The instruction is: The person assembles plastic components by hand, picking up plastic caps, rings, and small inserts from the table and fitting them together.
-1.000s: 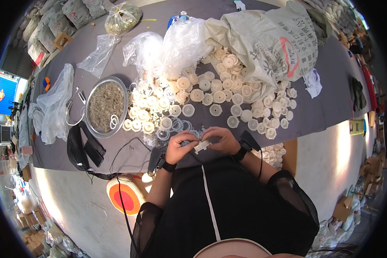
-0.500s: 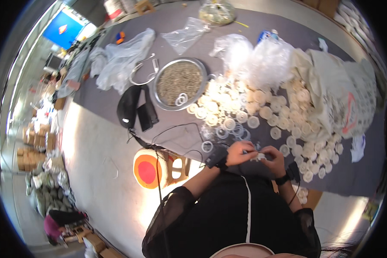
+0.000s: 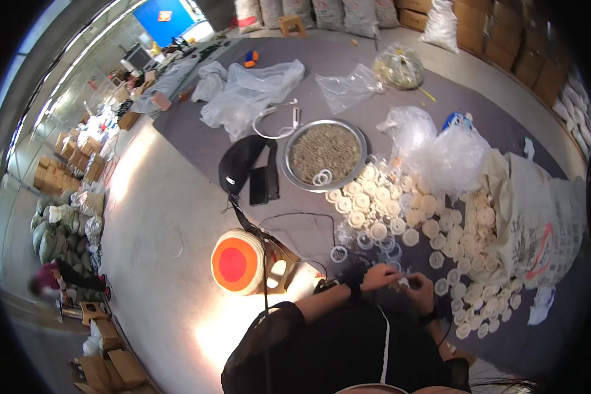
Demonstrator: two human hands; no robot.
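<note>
My left hand and my right hand meet at the table's near edge, fingers closed. Between their fingertips is a small white plastic piece, partly covered by the fingers; its exact kind does not show. Just beyond the hands lie several clear plastic rings, with another clear ring apart to the left. A spread of cream-coloured round plastic parts covers the table beyond, and more cream discs lie right of my right hand. Both wrists wear black devices.
A round metal tray of small slender pieces stands past the hands. Left of it are a black pouch and a dark phone-like slab. A fabric sack lies right, clear bags behind. A stool stands left; cables trail nearby.
The view has tilted up and turned, so the table sits lower and further right in the picture. Both hands still hold the white piece. A distant person at left has straightened up.
</note>
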